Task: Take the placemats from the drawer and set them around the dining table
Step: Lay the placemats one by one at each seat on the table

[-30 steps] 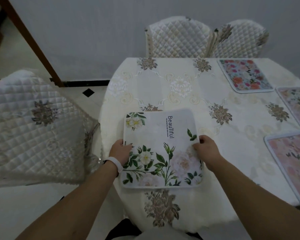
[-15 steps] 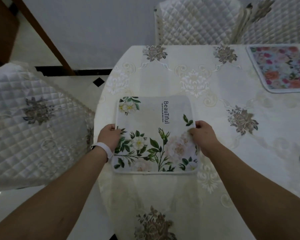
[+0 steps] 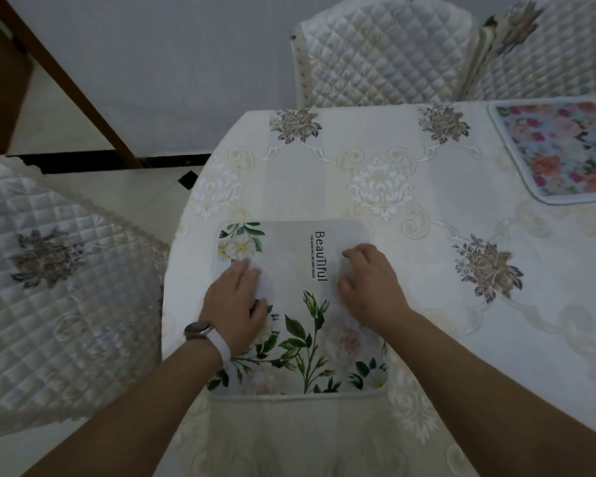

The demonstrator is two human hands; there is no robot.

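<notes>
Lying on table (image 3: 437, 208) edge, placemat (image 3: 296, 325) beneath left grip (image 3: 236, 306), right grip (image 3: 370, 287)

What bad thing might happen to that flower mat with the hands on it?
The white flower placemat lies with its near edge right at the table's rim, where the tablecloth drops down, so it might slide off if nudged toward the person. The left hand and right hand rest on it; a push could wrinkle the cloth underneath.
</notes>
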